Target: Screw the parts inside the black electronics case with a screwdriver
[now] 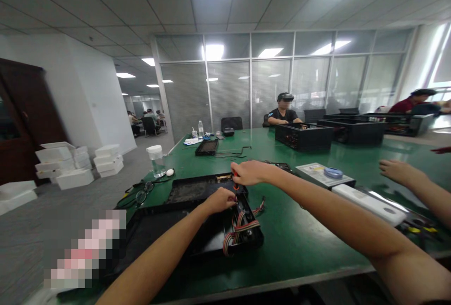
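My right hand [251, 172] grips the red-orange handle of a screwdriver [236, 185], which stands upright with its shaft pointing down. Close below it, my left hand [220, 200] has its fingers pinched together near the screwdriver's tip; whatever they hold is hidden. Both hands are over the right end of a shallow black metal case [155, 222] on the table. A striped ribbon cable [243, 226] lies looped across the case's right corner. Just behind is another black panel [190, 190], partly covered by my hands.
The green table [292, 244] carries a white box [369, 204], a metal unit [322, 173] with a blue roll [333, 172], and a water jar [156, 161]. Large black cases [303, 136] stand at the back right. A co-worker's hand [401, 172] reaches in from the right; another person [284, 110] sits opposite.
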A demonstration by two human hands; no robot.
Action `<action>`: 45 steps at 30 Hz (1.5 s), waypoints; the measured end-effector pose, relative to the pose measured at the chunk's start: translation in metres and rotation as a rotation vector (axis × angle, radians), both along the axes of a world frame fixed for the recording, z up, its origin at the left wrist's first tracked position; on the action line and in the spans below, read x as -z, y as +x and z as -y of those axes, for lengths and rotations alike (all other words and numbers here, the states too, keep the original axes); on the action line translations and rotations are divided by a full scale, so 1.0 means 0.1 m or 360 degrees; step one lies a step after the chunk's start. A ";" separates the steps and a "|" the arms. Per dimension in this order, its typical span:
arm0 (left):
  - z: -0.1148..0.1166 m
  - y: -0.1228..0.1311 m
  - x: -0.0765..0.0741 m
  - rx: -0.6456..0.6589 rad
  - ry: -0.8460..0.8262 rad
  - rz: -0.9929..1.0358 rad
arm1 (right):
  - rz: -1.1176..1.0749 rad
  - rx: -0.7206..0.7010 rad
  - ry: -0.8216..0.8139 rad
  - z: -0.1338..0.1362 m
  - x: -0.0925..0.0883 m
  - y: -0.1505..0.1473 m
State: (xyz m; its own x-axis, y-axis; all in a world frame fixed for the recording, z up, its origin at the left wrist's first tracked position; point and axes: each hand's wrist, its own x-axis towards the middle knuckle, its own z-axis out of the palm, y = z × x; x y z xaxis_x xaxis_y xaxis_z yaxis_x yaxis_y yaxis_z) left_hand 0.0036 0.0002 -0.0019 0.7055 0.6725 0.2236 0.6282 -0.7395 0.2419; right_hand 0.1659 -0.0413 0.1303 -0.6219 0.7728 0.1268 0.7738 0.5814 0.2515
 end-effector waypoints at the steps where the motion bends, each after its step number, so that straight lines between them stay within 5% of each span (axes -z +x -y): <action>1: 0.00 0.00 0.00 -0.0008 0.0004 -0.0008 | 0.0014 0.0005 0.0013 0.02 0.01 0.00; 7: 0.02 -0.02 -0.01 0.0022 0.0011 -0.0007 | -0.0194 -0.0149 -0.0052 -0.01 0.08 0.11; 10: 0.03 -0.03 -0.01 0.0055 0.0067 -0.0035 | -0.0555 -0.0155 -0.0090 -0.21 0.26 0.30; 12: 0.04 -0.03 0.00 0.0070 0.0128 -0.0067 | -0.1000 -0.0074 -0.0212 -0.38 0.52 0.50; 15: 0.08 -0.03 0.05 0.0094 0.0254 -0.0095 | -0.1980 0.0081 -0.0827 -0.61 1.03 0.85; 18: 0.10 -0.03 0.07 0.0143 0.0344 -0.0087 | -0.2968 0.0238 -0.1153 -0.77 1.42 1.16; 23: 0.05 -0.09 -0.17 0.0160 0.0443 -0.0058 | -0.3604 -0.0026 -0.1310 -0.87 1.47 1.35; 28: 0.05 -0.38 -0.39 0.0141 0.0345 -0.0479 | -0.3275 -0.0127 -0.1152 -0.83 1.48 1.16; 33: 0.27 -0.75 -0.20 0.0131 0.0265 -0.0593 | -0.2522 -0.0029 -0.0517 -0.63 1.37 0.94; 36: 0.38 -0.88 -0.19 0.0134 0.0256 -0.0497 | -0.1934 -0.0114 -0.0395 -0.30 1.16 0.81; 39: 0.34 -0.93 -0.32 -0.0044 0.0334 -0.0387 | -0.1119 -0.0493 -0.0276 0.22 1.08 0.68; 41: 0.22 -0.94 -0.40 -0.0208 0.0344 -0.0328 | -0.0608 -0.0682 -0.0199 0.56 1.14 0.59; 45: -0.12 -0.96 -0.35 -0.0387 0.0018 -0.0191 | -0.0267 -0.0504 0.0078 0.95 1.40 0.51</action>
State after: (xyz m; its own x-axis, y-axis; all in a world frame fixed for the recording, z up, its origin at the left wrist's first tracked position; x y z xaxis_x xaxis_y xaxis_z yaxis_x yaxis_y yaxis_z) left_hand -0.0919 0.0121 0.0331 0.5453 0.8235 0.1564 0.8114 -0.5654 0.1478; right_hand 0.2170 -0.1365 -0.0093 -0.7971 0.5354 0.2793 0.5898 0.7895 0.1698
